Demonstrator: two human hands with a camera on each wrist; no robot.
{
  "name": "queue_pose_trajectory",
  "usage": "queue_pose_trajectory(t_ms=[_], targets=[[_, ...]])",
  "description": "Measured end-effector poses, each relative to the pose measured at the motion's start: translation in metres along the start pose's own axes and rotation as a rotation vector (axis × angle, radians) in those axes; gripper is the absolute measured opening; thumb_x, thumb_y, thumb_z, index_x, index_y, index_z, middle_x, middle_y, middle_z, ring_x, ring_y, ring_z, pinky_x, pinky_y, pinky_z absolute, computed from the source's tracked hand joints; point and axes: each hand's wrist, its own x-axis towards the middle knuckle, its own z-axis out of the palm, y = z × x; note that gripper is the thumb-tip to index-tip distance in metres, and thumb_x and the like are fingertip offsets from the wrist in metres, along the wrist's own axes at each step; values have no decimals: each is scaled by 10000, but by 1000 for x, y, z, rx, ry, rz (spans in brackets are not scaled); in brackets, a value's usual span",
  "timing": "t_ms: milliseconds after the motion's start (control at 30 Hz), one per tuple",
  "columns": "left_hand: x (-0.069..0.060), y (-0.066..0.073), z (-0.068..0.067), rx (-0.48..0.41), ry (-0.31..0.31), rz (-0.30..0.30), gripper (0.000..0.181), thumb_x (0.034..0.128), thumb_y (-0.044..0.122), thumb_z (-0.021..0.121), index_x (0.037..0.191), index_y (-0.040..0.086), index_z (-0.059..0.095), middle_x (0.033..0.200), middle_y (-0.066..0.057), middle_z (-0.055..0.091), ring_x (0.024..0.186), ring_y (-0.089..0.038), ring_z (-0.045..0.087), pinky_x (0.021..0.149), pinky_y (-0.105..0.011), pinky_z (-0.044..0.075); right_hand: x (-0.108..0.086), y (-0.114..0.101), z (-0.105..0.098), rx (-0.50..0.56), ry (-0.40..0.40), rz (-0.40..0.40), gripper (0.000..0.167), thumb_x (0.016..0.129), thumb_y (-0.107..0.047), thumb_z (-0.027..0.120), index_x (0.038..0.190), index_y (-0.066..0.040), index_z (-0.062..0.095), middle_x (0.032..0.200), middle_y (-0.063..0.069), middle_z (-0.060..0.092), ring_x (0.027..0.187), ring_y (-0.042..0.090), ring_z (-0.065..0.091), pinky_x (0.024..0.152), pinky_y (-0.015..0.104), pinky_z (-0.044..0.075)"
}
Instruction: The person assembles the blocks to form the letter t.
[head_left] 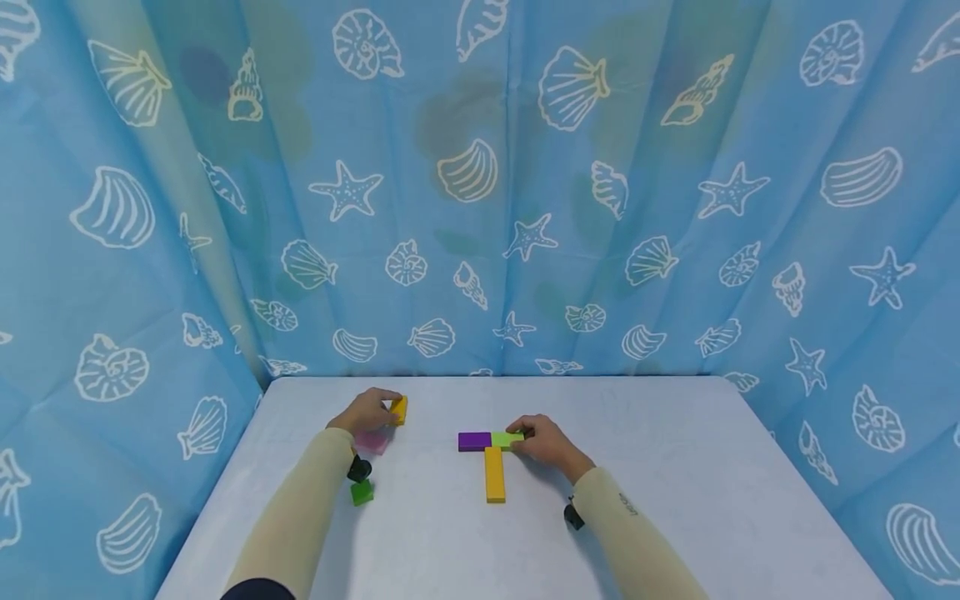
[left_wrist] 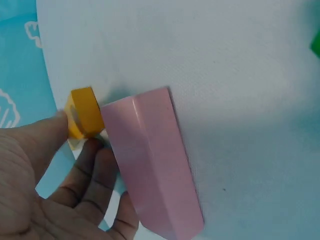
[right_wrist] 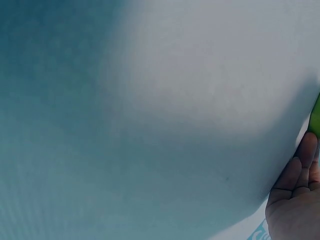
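My left hand (head_left: 367,411) pinches a small yellow block (left_wrist: 86,112) between thumb and fingers, at the far left of the table. Right beside those fingers lies a pink block (left_wrist: 152,165) with a ridge along its length; in the head view the hand and sleeve partly cover it. With my right hand (head_left: 546,442) I grip the right end of a light green block (head_left: 501,441), thumb on the near side and fingers on the far side. That block lies end to end with a purple block (head_left: 474,442). A long yellow block (head_left: 495,475) extends toward me from below their joint, forming a T.
A green block (head_left: 362,492) lies on the white table (head_left: 420,542) near my left wrist. Around the table's back and sides hangs a blue curtain (head_left: 480,250) printed with shells and starfish. Each wrist carries a small black camera.
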Motion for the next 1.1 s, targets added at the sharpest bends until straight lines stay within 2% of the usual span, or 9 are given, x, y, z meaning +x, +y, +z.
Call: queue_pose_trajectory(t_ms=[200,333,500,767,1033,1100], targets=[[6,2,1,-36,36,-27,431,884,122,721,1309,114,650,1361,-212,578,1224,-371,548,1053,-514,449,-2,0,-3,-13,-5,-7,234,887,-127,716,1122,-135,725,1060,43,639,967,217,518,949,420,493],[13,5,5,-37,63,-10,415,877,124,729,1287,121,667,1426,-202,530,1322,-403,466,1106,-559,375,-3,0,-5,2,14,-4,223,890,-116,710,1112,-131,725,1039,44,629,961,222,514,941,412,489],[15,11,11,-41,76,-5,421,882,117,726,1296,91,655,1410,-206,535,1293,-382,487,1092,-528,404,-3,-1,-6,6,0,-19,230,891,-117,706,1120,-123,723,1042,50,626,962,224,512,935,416,482],[16,21,16,-59,28,16,451,903,136,704,1338,59,611,1385,-197,569,1219,-325,567,1027,-455,485,-1,-1,-3,2,2,-10,240,892,-118,707,1131,-127,721,1058,53,631,969,225,517,944,420,482],[26,25,31,-174,5,-31,523,877,149,747,1374,111,591,1409,-154,541,1213,-326,543,1058,-492,450,1,2,-1,0,1,-6,228,886,-135,718,1114,-129,731,1021,40,629,939,214,515,897,392,480],[27,28,36,-162,14,-16,546,868,167,759,1382,112,582,1392,-140,555,1208,-316,537,1073,-494,435,1,2,-1,2,-1,2,228,885,-141,720,1113,-137,732,1017,34,626,941,211,515,898,385,478]])
